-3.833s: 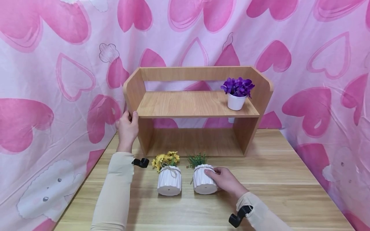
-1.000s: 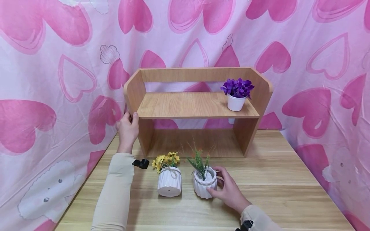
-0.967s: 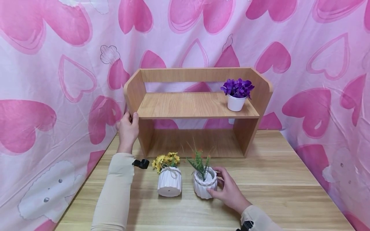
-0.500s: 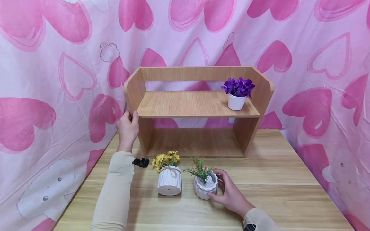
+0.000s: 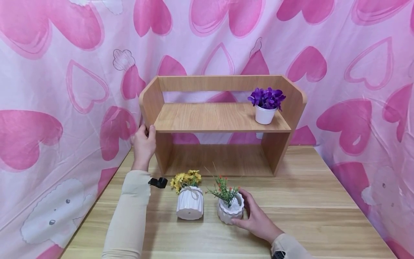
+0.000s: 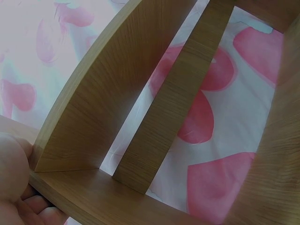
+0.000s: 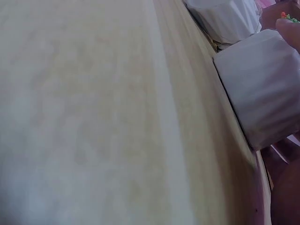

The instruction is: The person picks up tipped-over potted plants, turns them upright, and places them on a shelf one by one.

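My left hand (image 5: 144, 145) grips the front edge of the left side panel of a two-tier wooden shelf (image 5: 207, 131), thumb on the near face. In the left wrist view that hand (image 6: 14, 183) shows at the lower left, against the panel (image 6: 93, 103). My right hand (image 5: 257, 217) holds a white ribbed flowerpot (image 5: 230, 214) from its right side, thumb in front and fingers behind. This pot stands on the table, its opening up, with green sprigs and tiny red flowers (image 5: 224, 190) leaning left. The right wrist view shows the pot's white wall (image 7: 260, 89) resting on the tabletop.
Left of the held pot, another white pot (image 5: 189, 205) with yellow flowers and a twine bow lies on its side, base toward me. A small white pot (image 5: 265, 115) of purple flowers stands on the upper tier's right end. A pink heart-print curtain (image 5: 207, 36) surrounds the wooden table (image 5: 323, 216).
The red-flowered pot was lying with its base toward me; my right hand has turned it upright, and its sprigs now lean left. My left hand has stayed on the shelf.
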Demonstrator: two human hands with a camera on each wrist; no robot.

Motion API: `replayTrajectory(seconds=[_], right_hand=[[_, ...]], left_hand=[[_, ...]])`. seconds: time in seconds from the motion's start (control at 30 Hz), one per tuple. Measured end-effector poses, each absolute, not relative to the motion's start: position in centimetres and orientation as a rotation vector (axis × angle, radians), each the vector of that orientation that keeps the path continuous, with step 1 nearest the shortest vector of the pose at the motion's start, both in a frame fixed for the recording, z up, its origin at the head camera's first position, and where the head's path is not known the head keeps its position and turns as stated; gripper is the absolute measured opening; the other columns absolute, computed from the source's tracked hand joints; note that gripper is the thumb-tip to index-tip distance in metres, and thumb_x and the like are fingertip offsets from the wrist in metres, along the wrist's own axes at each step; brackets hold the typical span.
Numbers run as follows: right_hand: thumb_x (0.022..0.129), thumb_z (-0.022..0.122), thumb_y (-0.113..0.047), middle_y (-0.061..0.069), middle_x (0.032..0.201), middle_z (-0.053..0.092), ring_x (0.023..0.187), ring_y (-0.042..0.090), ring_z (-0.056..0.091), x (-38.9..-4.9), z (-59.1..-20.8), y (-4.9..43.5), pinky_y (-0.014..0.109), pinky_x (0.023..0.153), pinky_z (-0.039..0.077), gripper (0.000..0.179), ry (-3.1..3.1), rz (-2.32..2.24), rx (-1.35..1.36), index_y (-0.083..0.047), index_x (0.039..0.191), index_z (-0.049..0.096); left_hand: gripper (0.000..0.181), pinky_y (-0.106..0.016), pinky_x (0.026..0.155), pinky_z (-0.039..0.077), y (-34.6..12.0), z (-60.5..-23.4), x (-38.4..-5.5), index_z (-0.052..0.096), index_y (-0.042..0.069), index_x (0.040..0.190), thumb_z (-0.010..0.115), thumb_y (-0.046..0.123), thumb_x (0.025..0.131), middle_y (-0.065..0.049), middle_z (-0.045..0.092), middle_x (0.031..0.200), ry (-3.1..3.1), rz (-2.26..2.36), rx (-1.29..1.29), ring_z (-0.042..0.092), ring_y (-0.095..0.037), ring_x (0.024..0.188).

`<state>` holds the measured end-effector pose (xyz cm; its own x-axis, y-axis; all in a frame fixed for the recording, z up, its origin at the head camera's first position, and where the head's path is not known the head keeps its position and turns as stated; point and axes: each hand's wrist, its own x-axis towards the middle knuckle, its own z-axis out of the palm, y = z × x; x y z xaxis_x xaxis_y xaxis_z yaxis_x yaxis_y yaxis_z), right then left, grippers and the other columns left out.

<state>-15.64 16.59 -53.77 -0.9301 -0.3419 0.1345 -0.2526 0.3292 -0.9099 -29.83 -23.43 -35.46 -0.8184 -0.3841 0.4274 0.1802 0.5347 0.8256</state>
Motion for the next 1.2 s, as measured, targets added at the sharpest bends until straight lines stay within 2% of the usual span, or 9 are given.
replayTrajectory(seconds=[0.17,0.27,0.4,0.57,0.87,1.0,1.2], right_hand=[[0.08,0.096,-0.029,0.019,0.168,0.045,0.156,0.04,0.042,-15.8,-53.7,16.0,0.023,0.125,0.027,0.109,2.497,-1.655,-0.44,-0.009,0.166,0.033],[0.081,0.096,-0.027,0.019,0.162,0.053,0.152,0.04,0.048,-15.9,-53.8,15.8,0.025,0.125,0.033,0.103,2.499,-1.671,-0.449,-0.008,0.163,0.037],[0.081,0.095,-0.026,0.018,0.155,0.057,0.144,0.033,0.056,-16.0,-53.9,15.6,0.022,0.12,0.04,0.095,2.502,-1.704,-0.48,-0.009,0.159,0.042],[0.08,0.096,-0.025,0.015,0.153,0.059,0.14,0.02,0.057,-16.0,-54.0,15.4,0.02,0.119,0.04,0.092,2.526,-1.726,-0.475,-0.011,0.156,0.045],[0.077,0.098,-0.019,0.016,0.148,0.063,0.135,0.019,0.06,-15.7,-54.0,15.1,0.018,0.116,0.042,0.094,2.563,-1.77,-0.456,-0.004,0.155,0.047],[0.076,0.098,-0.02,0.015,0.146,0.065,0.132,0.017,0.062,-15.6,-53.9,15.1,0.022,0.116,0.046,0.094,2.601,-1.76,-0.494,-0.004,0.155,0.048],[0.076,0.099,-0.024,0.013,0.149,0.065,0.136,0.023,0.061,-15.5,-53.1,14.8,0.036,0.121,0.047,0.095,2.638,-1.725,-0.498,-0.006,0.155,0.049]], left_hand=[[0.046,-0.06,0.126,0.025,-23.4,-35.5,-29.9,0.067,-0.001,0.14,0.054,0.031,0.111,-0.027,0.069,0.142,-2.193,-1.261,0.154,0.055,-0.047,0.14],[0.046,-0.061,0.125,0.024,-23.5,-35.5,-29.9,0.068,-0.002,0.138,0.053,0.033,0.111,-0.027,0.069,0.142,-2.203,-1.254,0.159,0.052,-0.048,0.14],[0.045,-0.061,0.124,0.024,-23.5,-35.5,-29.9,0.069,-0.002,0.135,0.053,0.033,0.111,-0.027,0.07,0.14,-2.203,-1.247,0.163,0.052,-0.049,0.137],[0.045,-0.061,0.123,0.025,-23.5,-35.6,-30.0,0.069,-0.001,0.136,0.054,0.033,0.111,-0.026,0.07,0.14,-2.201,-1.234,0.166,0.054,-0.048,0.138],[0.045,-0.059,0.124,0.03,-23.5,-35.6,-30.0,0.068,-0.002,0.136,0.053,0.032,0.111,-0.027,0.07,0.14,-2.197,-1.256,0.169,0.057,-0.046,0.138],[0.044,-0.06,0.123,0.028,-23.4,-35.5,-30.0,0.069,-0.002,0.133,0.054,0.033,0.111,-0.027,0.071,0.138,-2.194,-1.247,0.169,0.057,-0.047,0.135],[0.044,-0.06,0.122,0.029,-23.4,-35.6,-30.0,0.069,-0.002,0.134,0.053,0.031,0.111,-0.027,0.071,0.138,-2.183,-1.251,0.162,0.057,-0.047,0.135]])
